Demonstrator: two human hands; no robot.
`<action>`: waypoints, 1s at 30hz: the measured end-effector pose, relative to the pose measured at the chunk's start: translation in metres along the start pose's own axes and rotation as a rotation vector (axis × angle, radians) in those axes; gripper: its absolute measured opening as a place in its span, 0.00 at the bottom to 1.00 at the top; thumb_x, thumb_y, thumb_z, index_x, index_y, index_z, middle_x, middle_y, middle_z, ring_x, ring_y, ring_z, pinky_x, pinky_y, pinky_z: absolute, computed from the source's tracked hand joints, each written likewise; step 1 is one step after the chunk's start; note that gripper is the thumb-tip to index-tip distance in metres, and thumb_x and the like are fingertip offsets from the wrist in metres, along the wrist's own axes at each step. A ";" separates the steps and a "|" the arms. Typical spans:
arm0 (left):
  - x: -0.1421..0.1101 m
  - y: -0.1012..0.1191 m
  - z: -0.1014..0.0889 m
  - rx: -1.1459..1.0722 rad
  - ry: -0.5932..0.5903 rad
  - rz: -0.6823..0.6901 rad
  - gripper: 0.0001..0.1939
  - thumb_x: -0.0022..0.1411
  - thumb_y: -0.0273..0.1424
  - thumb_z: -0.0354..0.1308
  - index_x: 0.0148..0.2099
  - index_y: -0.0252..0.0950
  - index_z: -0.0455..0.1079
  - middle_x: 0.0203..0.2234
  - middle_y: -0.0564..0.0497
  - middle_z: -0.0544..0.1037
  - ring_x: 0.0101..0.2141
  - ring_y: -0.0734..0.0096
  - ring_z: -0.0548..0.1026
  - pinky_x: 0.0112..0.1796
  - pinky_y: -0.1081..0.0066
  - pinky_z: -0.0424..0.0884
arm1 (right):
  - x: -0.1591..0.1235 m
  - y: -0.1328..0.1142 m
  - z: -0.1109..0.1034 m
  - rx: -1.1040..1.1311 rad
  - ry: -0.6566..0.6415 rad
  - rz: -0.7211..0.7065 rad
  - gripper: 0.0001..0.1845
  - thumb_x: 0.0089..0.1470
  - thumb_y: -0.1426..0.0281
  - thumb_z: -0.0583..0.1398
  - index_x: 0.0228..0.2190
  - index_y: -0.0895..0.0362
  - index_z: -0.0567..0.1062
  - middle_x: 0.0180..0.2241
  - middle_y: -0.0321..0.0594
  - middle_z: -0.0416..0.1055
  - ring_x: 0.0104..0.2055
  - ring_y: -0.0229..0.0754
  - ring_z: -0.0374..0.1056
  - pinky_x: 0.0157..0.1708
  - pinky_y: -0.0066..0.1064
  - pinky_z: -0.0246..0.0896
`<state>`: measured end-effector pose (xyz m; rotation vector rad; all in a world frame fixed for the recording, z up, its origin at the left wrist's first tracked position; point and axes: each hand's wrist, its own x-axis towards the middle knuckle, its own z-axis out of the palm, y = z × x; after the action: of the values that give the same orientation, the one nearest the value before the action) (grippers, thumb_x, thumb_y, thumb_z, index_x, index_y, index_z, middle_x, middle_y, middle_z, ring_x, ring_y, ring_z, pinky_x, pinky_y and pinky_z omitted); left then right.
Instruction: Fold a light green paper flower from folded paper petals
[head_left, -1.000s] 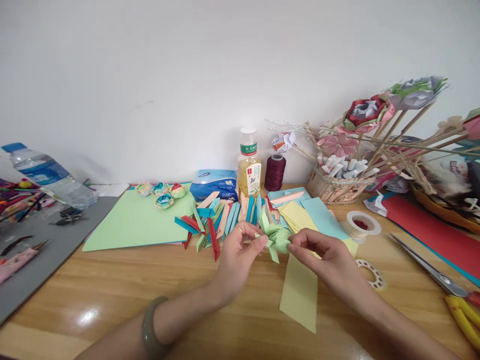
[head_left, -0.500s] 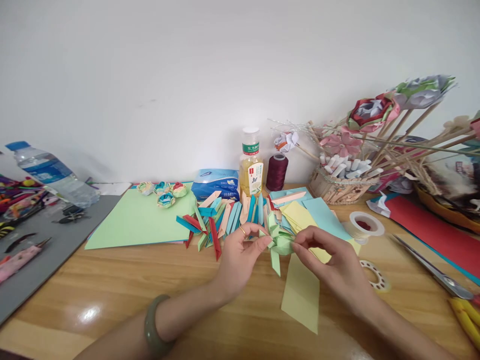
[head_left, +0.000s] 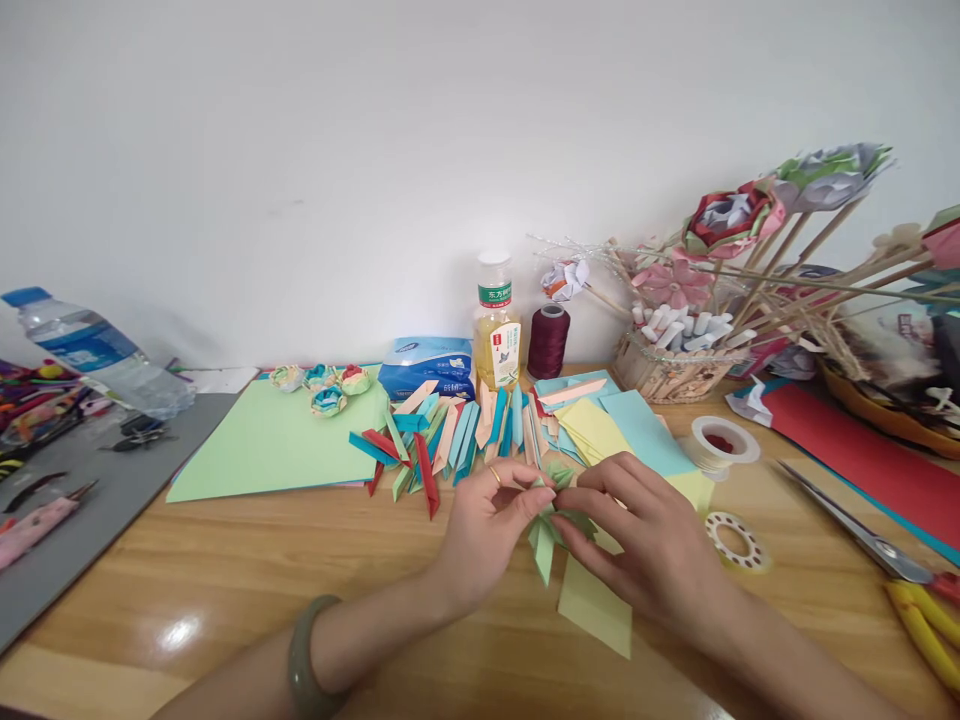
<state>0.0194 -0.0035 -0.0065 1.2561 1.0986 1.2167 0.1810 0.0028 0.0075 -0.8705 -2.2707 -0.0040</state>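
Wall (head_left: 300, 150), plain white, across the upper frame; wooden bench (head_left: 262, 560) below. Green folded-paper piece (head_left: 543, 555): one, centre right of the frame, between both hands, partly hidden by fingers. Left hand (head_left: 484, 535): thumb and forefinger pinching its left side; ring on a finger, bangle at the wrist. Right hand (head_left: 649, 535): thumb and fingertips gripping its right side. Yellow sheet (head_left: 600, 615): lower centre right, flat, partly beneath the right hand. Folded paper strips (head_left: 429, 475), assorted colours: heap, centre. Tissue pack (head_left: 424, 372), blue; bottle (head_left: 498, 340), white-capped; thread spool (head_left: 549, 345), maroon: standing in a row behind the heap. Scissors (head_left: 862, 535): right edge, blades open slightly or closed, unclear.
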 end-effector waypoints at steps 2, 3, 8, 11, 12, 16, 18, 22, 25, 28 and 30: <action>0.000 0.001 0.000 -0.008 -0.002 0.015 0.04 0.53 0.30 0.58 0.29 0.36 0.71 0.27 0.51 0.75 0.31 0.70 0.73 0.33 0.71 0.71 | 0.001 0.001 -0.001 -0.031 -0.014 -0.032 0.04 0.53 0.73 0.57 0.27 0.56 0.71 0.25 0.40 0.70 0.28 0.42 0.62 0.27 0.32 0.59; 0.000 0.001 0.000 -0.011 -0.003 0.025 0.03 0.53 0.30 0.59 0.29 0.36 0.71 0.27 0.51 0.75 0.31 0.70 0.73 0.32 0.71 0.71 | 0.001 0.001 -0.001 -0.033 -0.017 -0.036 0.04 0.53 0.73 0.57 0.27 0.56 0.71 0.25 0.40 0.70 0.28 0.42 0.61 0.27 0.32 0.59; -0.002 0.001 0.001 -0.015 0.002 0.088 0.04 0.53 0.30 0.58 0.28 0.36 0.70 0.26 0.51 0.75 0.31 0.70 0.72 0.32 0.70 0.70 | 0.001 0.000 0.002 0.059 -0.040 0.044 0.03 0.52 0.73 0.57 0.27 0.57 0.69 0.26 0.41 0.68 0.30 0.42 0.61 0.28 0.33 0.58; -0.003 0.000 0.002 -0.033 -0.010 0.121 0.03 0.54 0.29 0.58 0.28 0.36 0.70 0.26 0.51 0.75 0.31 0.70 0.72 0.33 0.70 0.70 | 0.000 -0.001 0.002 0.084 -0.055 0.070 0.02 0.51 0.73 0.56 0.27 0.57 0.68 0.26 0.41 0.67 0.30 0.43 0.61 0.28 0.33 0.58; -0.004 0.000 0.002 -0.039 -0.014 0.129 0.04 0.54 0.29 0.58 0.28 0.36 0.70 0.26 0.51 0.75 0.32 0.70 0.72 0.34 0.70 0.70 | 0.000 -0.002 0.001 0.086 -0.060 0.073 0.01 0.51 0.73 0.56 0.27 0.57 0.67 0.26 0.41 0.67 0.30 0.43 0.60 0.28 0.33 0.58; -0.004 -0.001 0.002 -0.024 -0.015 0.160 0.05 0.55 0.31 0.58 0.28 0.36 0.70 0.26 0.51 0.74 0.31 0.70 0.72 0.35 0.69 0.69 | 0.002 -0.002 0.001 0.053 -0.071 0.083 0.02 0.49 0.74 0.55 0.27 0.56 0.67 0.26 0.41 0.66 0.30 0.44 0.60 0.27 0.33 0.58; -0.003 -0.002 0.002 -0.013 -0.019 0.162 0.06 0.55 0.32 0.58 0.28 0.36 0.70 0.26 0.51 0.73 0.31 0.70 0.71 0.34 0.69 0.69 | 0.002 -0.001 0.001 0.017 -0.070 0.085 0.02 0.47 0.73 0.55 0.27 0.56 0.67 0.26 0.41 0.66 0.29 0.44 0.60 0.27 0.34 0.58; -0.003 -0.004 0.002 -0.005 -0.047 0.164 0.05 0.55 0.32 0.58 0.29 0.36 0.71 0.27 0.50 0.72 0.32 0.69 0.71 0.33 0.70 0.69 | 0.002 -0.004 0.004 0.038 -0.080 0.142 0.06 0.45 0.75 0.54 0.30 0.56 0.69 0.27 0.42 0.67 0.30 0.45 0.62 0.27 0.34 0.60; -0.003 -0.005 0.003 -0.021 -0.061 0.172 0.05 0.54 0.32 0.59 0.28 0.36 0.72 0.26 0.50 0.73 0.32 0.69 0.71 0.36 0.68 0.69 | 0.000 -0.008 0.007 0.096 -0.080 0.220 0.06 0.47 0.74 0.53 0.30 0.56 0.69 0.28 0.42 0.66 0.31 0.45 0.62 0.27 0.35 0.61; -0.003 -0.005 0.003 -0.059 -0.062 0.159 0.05 0.53 0.31 0.60 0.28 0.36 0.72 0.26 0.51 0.72 0.31 0.70 0.71 0.36 0.68 0.68 | -0.002 -0.009 0.010 0.158 -0.074 0.266 0.03 0.52 0.73 0.54 0.28 0.56 0.67 0.28 0.42 0.65 0.32 0.45 0.62 0.28 0.35 0.61; -0.003 -0.004 0.003 -0.084 -0.050 0.147 0.04 0.53 0.30 0.60 0.28 0.36 0.72 0.25 0.52 0.72 0.31 0.71 0.71 0.35 0.70 0.68 | -0.003 -0.009 0.011 0.210 -0.072 0.273 0.02 0.53 0.73 0.54 0.29 0.56 0.67 0.30 0.41 0.65 0.34 0.44 0.63 0.30 0.35 0.62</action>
<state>0.0221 -0.0065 -0.0108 1.3136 0.9225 1.3200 0.1712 -0.0035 -0.0006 -1.0729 -2.1519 0.3869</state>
